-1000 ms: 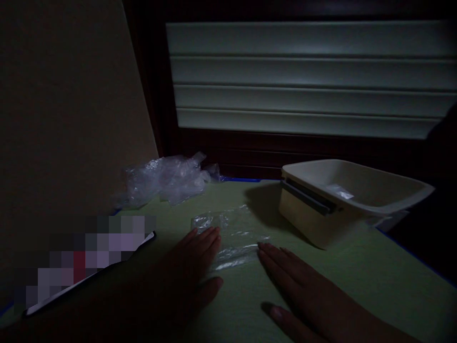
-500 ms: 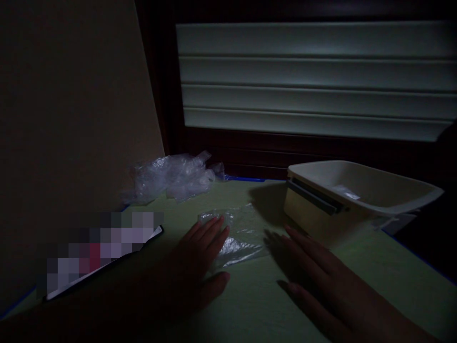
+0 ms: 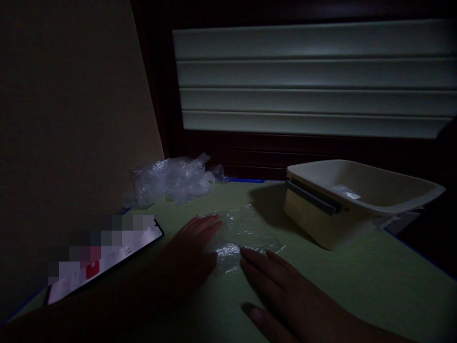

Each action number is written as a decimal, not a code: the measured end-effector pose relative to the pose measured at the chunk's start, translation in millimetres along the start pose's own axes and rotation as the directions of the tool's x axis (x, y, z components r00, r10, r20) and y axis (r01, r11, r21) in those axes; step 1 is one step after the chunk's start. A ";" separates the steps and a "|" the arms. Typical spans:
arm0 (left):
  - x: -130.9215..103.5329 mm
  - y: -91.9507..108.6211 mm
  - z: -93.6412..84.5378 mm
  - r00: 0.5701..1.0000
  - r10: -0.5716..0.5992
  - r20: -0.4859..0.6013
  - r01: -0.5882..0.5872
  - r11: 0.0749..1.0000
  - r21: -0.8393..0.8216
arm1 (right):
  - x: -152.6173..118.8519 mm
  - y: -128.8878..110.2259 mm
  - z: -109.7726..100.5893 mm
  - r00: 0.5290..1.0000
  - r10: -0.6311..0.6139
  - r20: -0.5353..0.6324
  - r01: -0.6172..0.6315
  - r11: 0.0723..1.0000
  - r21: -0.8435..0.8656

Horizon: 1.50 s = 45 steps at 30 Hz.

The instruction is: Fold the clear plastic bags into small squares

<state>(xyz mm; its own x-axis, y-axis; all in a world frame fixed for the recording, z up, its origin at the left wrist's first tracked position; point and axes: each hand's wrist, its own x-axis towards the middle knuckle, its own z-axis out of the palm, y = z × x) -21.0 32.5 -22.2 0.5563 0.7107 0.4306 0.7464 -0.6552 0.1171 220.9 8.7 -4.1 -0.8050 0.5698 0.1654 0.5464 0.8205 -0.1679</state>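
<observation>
A clear plastic bag (image 3: 230,252) lies spread and crinkled on the green tabletop (image 3: 221,314). My left hand (image 3: 196,245) rests on the bag's left side, its fingers stretched out and pointing away from me. My right hand (image 3: 282,286) is laid on the bag's near right part, fingers extended and thumb apart. Neither hand is wrapped round anything. The left palm is in deep shadow, and part of the bag is hidden under the fingers.
A heap of clear plastic bags (image 3: 171,181) lies at the back left by the wall. At the right stands a cream bin (image 3: 314,224) with a grey handle and some clear plastic inside. A lit phone or tablet (image 3: 139,240), partly pixelated, lies at the left.
My right hand has moved left and down onto the bag. My left hand has shifted slightly left, its thumb drawn in. The bag's right part looks more crinkled.
</observation>
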 end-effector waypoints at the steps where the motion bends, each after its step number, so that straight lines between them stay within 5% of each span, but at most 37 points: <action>1: 2.4 -4.1 -0.8 1.000 -0.014 -0.015 0.015 1.000 0.005 | -1.5 0.9 -0.5 1.000 0.008 -0.007 -0.008 1.000 0.003; 4: 11.3 -15.1 -4.5 0.998 -0.052 -0.048 0.052 0.999 0.002 | -7.7 3.3 -4.3 0.999 0.030 -0.040 -0.030 0.999 -0.015; 9: 19.4 -16.7 -12.3 0.989 -0.123 0.086 0.127 0.990 -0.052 | -14.1 9.9 -5.5 0.986 0.020 -0.166 -0.042 0.991 -0.127; 16: 21.7 1.9 -20.6 0.972 -0.092 0.217 0.015 0.944 0.330 | -13.2 24.3 -1.6 0.950 0.009 -0.311 -0.080 0.973 -0.215; 21: 13.8 13.0 -24.3 0.968 0.093 0.234 -0.184 0.895 0.406 | -13.8 29.1 -0.7 0.971 0.089 -0.221 -0.123 0.982 -0.146; 27: -4.6 24.0 -29.0 0.927 0.361 0.100 -0.374 0.886 0.275 | -12.5 27.3 -1.4 0.989 0.105 -0.100 -0.105 0.994 0.006; 34: 9.4 -3.8 -18.8 0.997 0.082 -0.010 -0.082 0.997 -0.002 | -11.1 23.3 -6.7 0.996 0.083 -0.030 -0.083 0.997 0.003; 39: 10.4 -15.5 -8.5 0.984 0.137 0.114 -0.134 0.990 -0.033 | -12.0 25.0 -4.6 0.994 0.105 -0.028 -0.104 0.994 0.013; 45: 9.7 5.8 -26.1 0.959 0.252 0.129 -0.266 0.957 0.114 | -12.3 24.6 -3.9 0.987 0.157 -0.046 -0.156 0.988 0.022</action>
<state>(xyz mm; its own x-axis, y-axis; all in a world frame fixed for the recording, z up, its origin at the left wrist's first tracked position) -20.9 28.9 6.0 0.7687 0.5500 0.3267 0.6078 -0.7871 -0.1050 245.1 22.0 -6.4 -0.6978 0.6929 0.1814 0.6600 0.7204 -0.2131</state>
